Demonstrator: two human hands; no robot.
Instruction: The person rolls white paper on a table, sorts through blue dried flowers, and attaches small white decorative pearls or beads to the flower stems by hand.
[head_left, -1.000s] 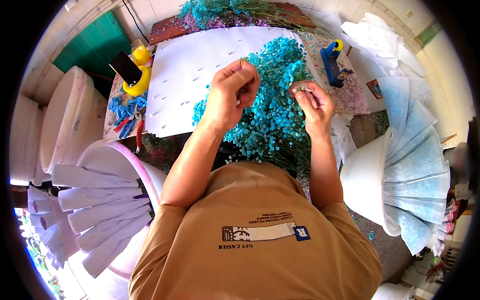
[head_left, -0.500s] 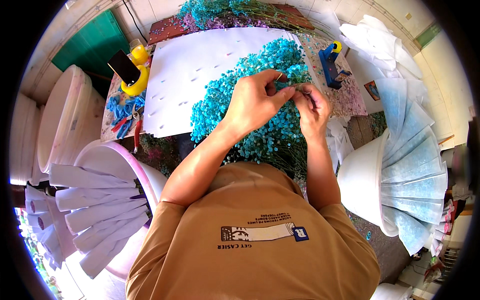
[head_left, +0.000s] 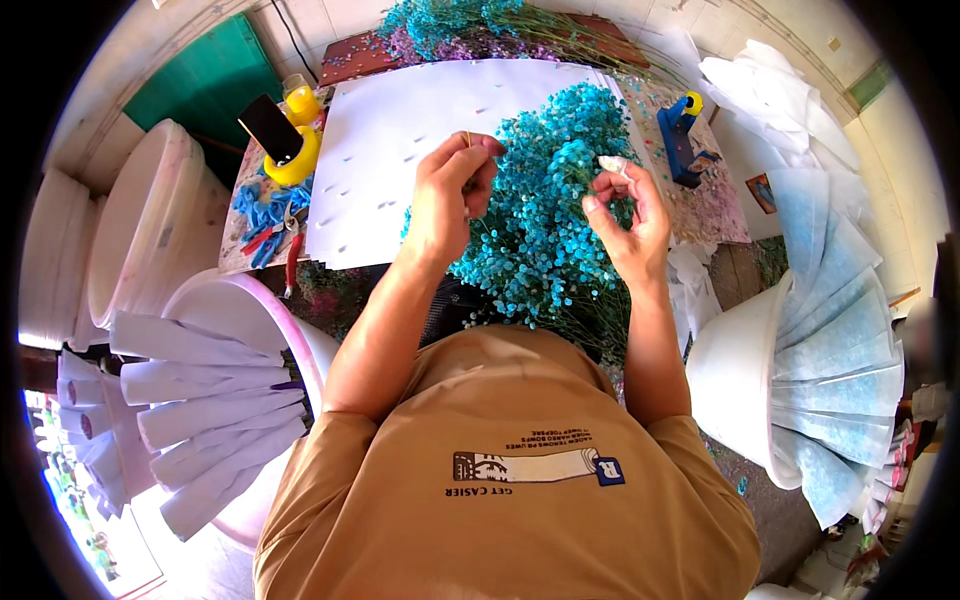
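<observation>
A large bunch of turquoise baby's breath (head_left: 545, 235) lies at the near right of the white paper sheets (head_left: 375, 130), its green stems toward my body. My left hand (head_left: 450, 195) is closed beside the bunch's left edge, above the paper. A thin yellowish strand shows at its fingers; whatever is inside the fist is hidden. Over the bunch's right side hovers my right hand (head_left: 635, 215), its fingers half curled and the thumb apart from them. Something white, perhaps tape, covers its index fingertip.
A blue tape dispenser (head_left: 680, 140) stands right of the paper. To the left are a phone (head_left: 270, 130) on a yellow holder, blue rags and red-handled pruning shears (head_left: 293, 245). White buckets (head_left: 725, 370) with wrapped bundles flank me. More flowers (head_left: 450, 30) lie at the back.
My hands, close together over the flowers before, have parted. The left has drawn left off the bunch; the right has turned and its fingers have loosened.
</observation>
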